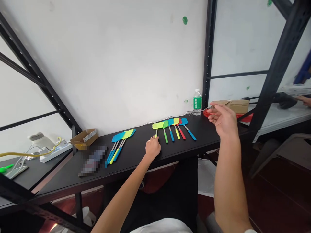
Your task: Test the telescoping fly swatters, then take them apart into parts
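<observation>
Head view: on the counter [134, 153], a yellow fly swatter [157, 125] lies left of the water bottle [197, 103]. The left hand [153, 147] has its fingers clamped on the handle. Five more swatters [178, 133] sit closer to the bottle, and a blue and yellow bunch [125, 135] lies far left of it. Up in the air, right of the bottle, the right hand [224, 120] has bent fingers, a bit apart.

Broad white wall [121, 64] filling the back here, dabbed with small green smudges [185, 20]! Black perforated metal posts [210, 48] rise left and right, a long matte-black desk [136, 147] runs along it, and below, dark reddish floor [269, 194] shows; the light's bright, even.
</observation>
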The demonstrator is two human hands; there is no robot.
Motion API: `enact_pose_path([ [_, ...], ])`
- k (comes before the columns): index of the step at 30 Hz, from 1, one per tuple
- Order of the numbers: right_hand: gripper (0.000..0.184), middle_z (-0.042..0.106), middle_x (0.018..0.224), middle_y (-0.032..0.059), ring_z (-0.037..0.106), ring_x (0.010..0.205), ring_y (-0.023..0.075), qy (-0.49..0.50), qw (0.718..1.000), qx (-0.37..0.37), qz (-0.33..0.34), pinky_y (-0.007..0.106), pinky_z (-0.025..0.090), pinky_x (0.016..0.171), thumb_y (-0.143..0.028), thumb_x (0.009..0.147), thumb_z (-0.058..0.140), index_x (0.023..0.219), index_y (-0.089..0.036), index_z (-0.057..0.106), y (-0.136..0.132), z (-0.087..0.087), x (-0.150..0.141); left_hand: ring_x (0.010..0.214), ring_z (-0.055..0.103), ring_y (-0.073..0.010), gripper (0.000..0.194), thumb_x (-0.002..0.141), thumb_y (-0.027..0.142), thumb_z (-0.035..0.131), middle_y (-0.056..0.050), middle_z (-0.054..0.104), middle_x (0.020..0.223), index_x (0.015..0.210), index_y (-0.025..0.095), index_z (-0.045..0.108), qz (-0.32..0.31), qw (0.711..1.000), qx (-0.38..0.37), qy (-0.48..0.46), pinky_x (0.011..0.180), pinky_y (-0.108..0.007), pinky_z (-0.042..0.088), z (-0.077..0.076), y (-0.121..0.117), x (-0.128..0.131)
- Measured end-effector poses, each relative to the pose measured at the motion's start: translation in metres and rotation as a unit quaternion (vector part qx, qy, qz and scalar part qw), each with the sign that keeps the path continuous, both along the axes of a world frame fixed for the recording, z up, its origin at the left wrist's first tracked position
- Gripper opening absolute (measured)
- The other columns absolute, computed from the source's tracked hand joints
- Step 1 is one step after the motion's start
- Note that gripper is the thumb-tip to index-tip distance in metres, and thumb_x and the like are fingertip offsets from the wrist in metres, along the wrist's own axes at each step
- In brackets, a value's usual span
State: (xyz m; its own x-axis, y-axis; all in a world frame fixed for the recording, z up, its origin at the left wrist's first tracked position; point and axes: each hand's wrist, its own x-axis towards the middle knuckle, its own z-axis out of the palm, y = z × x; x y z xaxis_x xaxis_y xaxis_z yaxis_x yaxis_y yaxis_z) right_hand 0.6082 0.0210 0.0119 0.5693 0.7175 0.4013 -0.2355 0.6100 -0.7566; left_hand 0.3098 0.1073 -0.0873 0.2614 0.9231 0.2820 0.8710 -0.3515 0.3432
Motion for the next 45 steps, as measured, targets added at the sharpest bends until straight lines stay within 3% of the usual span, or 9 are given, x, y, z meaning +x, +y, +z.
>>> enact_pose_path([
  [5,0.02,0.067,0.069,0.0034,0.058,0.048,0.0101,0.014,1.0,0.018,-0.004,0.019,0.044,0.043,-0.026,0.077,0.069,0.092,-0.015,0.074,-0.002,-0.002,0.007,0.144,0.035,-0.038,0.047,0.098,0.018,0.033,-0.017,0.045,0.153,0.14,0.015,0.054,-0.01,0.998,-0.005,0.056,0.114,-0.06,0.026,-0.007,0.005,0.008],
  [12,0.021,0.067,0.065,0.0034,0.057,0.047,0.0111,0.016,0.999,0.03,-0.014,0.02,0.043,0.043,-0.026,0.074,0.07,0.09,-0.014,0.074,-0.004,-0.002,0.01,0.144,0.035,-0.0381,0.054,0.103,0.043,0.026,-0.016,0.042,0.156,0.149,0.021,0.043,-0.039,0.996,0.004,0.076,0.113,-0.057,0.028,-0.002,-0.007,-0.004],
  [17,0.021,0.066,0.064,0.0041,0.056,0.045,0.011,0.021,0.999,0.037,-0.023,0.02,0.042,0.042,-0.024,0.073,0.069,0.09,-0.012,0.074,-0.005,-0.002,0.008,0.146,0.032,-0.0378,0.057,0.102,0.047,0.03,-0.018,0.04,0.156,0.149,0.018,0.044,0.009,0.995,0.031,0.098,0.116,-0.058,0.021,0.007,-0.012,-0.053],
  [23,0.022,0.065,0.064,0.0053,0.057,0.048,0.012,0.008,0.999,0.038,-0.022,0.02,0.043,0.043,-0.022,0.075,0.069,0.092,-0.01,0.075,-0.003,-0.002,0.002,0.143,0.034,-0.0409,0.054,0.097,0.039,0.04,-0.023,0.043,0.153,0.141,0.009,0.051,0.122,0.983,0.065,0.121,0.115,-0.06,0.017,0.017,-0.019,-0.143],
  [27,0.022,0.065,0.063,0.0048,0.057,0.046,0.0117,-0.004,1.0,0.024,-0.012,0.02,0.042,0.042,-0.023,0.074,0.068,0.092,-0.011,0.074,0.0,0.0,-0.008,0.134,0.046,-0.037,0.053,0.097,0.041,0.033,-0.019,0.051,0.147,0.138,0.013,0.054,0.233,0.956,0.094,0.151,0.111,-0.057,0.026,0.017,-0.036,-0.215],
  [32,0.022,0.065,0.063,0.0055,0.057,0.046,0.0121,-0.029,1.0,0.002,0.007,0.02,0.043,0.042,-0.023,0.073,0.07,0.091,-0.011,0.075,0.002,0.001,-0.017,0.125,0.052,-0.0451,0.077,0.088,0.063,0.04,-0.023,0.058,0.137,0.144,0.01,0.046,0.368,0.922,0.039,0.116,0.101,-0.057,0.038,0.019,-0.066,-0.283],
  [37,0.021,0.065,0.062,0.0059,0.057,0.047,0.0126,-0.049,0.999,0.003,0.005,0.02,0.043,0.041,-0.023,0.072,0.072,0.089,-0.012,0.077,-0.002,0.004,-0.023,0.124,0.05,-0.0498,0.102,0.076,0.078,0.045,-0.027,0.058,0.135,0.151,0.009,0.037,0.382,0.921,-0.011,0.081,0.095,-0.056,0.041,0.015,-0.077,-0.303],
  [45,0.018,0.064,0.061,0.0068,0.057,0.048,0.0133,-0.065,0.998,0.001,-0.004,0.02,0.045,0.041,-0.023,0.069,0.074,0.083,-0.012,0.078,-0.012,0.01,-0.031,0.126,0.048,-0.0458,0.091,0.08,0.068,0.046,-0.023,0.057,0.139,0.15,0.01,0.039,0.385,0.92,0.025,0.068,0.095,-0.054,0.043,0.007,-0.077,-0.31],
])
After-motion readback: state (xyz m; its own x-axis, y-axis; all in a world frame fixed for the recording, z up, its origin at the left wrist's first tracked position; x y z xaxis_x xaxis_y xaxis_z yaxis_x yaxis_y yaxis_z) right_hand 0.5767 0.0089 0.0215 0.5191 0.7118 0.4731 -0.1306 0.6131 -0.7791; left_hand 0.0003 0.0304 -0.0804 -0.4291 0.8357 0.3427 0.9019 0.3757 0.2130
